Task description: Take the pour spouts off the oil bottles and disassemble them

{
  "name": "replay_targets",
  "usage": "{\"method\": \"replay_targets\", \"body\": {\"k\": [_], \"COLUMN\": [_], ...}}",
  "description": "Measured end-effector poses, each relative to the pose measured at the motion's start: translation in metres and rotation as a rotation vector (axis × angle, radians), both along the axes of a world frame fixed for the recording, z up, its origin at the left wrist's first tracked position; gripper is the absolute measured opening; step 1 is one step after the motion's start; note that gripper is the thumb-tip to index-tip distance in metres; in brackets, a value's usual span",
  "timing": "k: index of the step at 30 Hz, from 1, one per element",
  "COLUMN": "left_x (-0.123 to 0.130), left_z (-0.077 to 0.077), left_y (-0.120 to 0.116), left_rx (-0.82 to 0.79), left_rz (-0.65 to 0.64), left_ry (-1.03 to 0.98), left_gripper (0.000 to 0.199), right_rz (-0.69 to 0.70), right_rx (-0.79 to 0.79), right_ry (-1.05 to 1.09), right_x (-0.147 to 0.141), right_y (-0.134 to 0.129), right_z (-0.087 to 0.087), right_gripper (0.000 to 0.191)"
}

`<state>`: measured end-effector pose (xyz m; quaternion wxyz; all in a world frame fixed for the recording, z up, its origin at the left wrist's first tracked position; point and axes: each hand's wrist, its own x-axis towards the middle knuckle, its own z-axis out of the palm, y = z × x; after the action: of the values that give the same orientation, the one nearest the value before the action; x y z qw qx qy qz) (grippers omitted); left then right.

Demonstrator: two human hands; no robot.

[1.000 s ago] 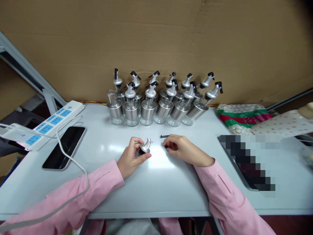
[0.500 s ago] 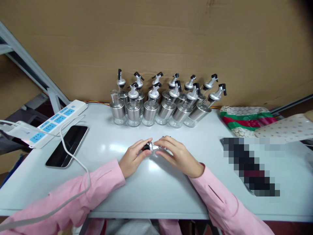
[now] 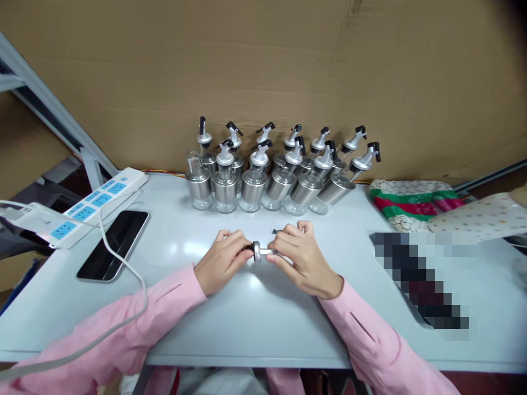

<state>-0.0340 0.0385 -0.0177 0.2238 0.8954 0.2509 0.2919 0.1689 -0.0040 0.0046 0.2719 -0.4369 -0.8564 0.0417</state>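
We are gripping a spout (image 3: 257, 252), left hand (image 3: 222, 259) and right hand (image 3: 303, 259) closed on its ends; one bottle (image 3: 199, 187) (front left) is standing bare, other bottles (image 3: 225, 192) wearing theirs.

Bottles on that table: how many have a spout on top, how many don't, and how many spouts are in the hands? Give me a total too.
Bottles with spouts: 11
Bottle without a spout: 1
Loose spout, held between the left hand and right hand: 1
Total: 13
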Motion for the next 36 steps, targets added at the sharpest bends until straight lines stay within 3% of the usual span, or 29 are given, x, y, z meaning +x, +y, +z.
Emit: {"method": "replay_targets", "body": {"k": [4, 9, 16, 18, 20, 24, 26, 29, 33, 36], "left_x": [-0.003, -0.005, -0.006, -0.007, -0.008, -0.010, -0.010, -0.008, -0.005, -0.008], "left_z": [0.003, 0.005, 0.006, 0.004, 0.001, -0.003, -0.005, -0.007, -0.008, -0.008], "left_y": [0.005, 0.009, 0.009, 0.009, 0.010, 0.013, 0.013, 0.011, 0.010, 0.016], "left_rx": [0.246, 0.610, 0.697, 0.687, 0.678, 0.642, 0.584, 0.389, -0.026, -0.136], "left_rz": [-0.006, 0.028, 0.057, 0.061, 0.072, 0.075, 0.059, 0.050, 0.071, 0.175], "left_ry": [-0.008, 0.003, -0.006, 0.012, 0.036, 0.059, 0.039, 0.029, 0.035, 0.032], "left_gripper": [0.041, 0.036, 0.033, 0.030, 0.025, 0.024, 0.024, 0.026, 0.035, 0.043], "right_rz": [-0.034, -0.053, -0.044, -0.025, -0.046, -0.040, -0.005, 0.015, 0.038, -0.029], "right_rx": [-0.076, -0.279, -0.783, -0.853, -0.722, -0.205, -0.033, 0.159, 0.368, 0.422], "right_ry": [0.117, 0.248, 0.604, 0.637, 0.553, 0.210, 0.098, -0.020, -0.147, -0.049], "right_x": [-0.005, -0.009, -0.011, -0.012, -0.012, -0.014, -0.014, -0.014, -0.010, -0.003], "right_y": [-0.003, -0.004, -0.001, -0.001, -0.002, -0.006, -0.007, -0.005, -0.003, -0.005], "right_z": [0.004, 0.004, 0.003, 0.003, 0.002, -0.001, -0.002, -0.003, -0.003, -0.003], "right_gripper": [0.044, 0.048, 0.055, 0.055, 0.054, 0.043, 0.037, 0.028, 0.012, 0.016]}}
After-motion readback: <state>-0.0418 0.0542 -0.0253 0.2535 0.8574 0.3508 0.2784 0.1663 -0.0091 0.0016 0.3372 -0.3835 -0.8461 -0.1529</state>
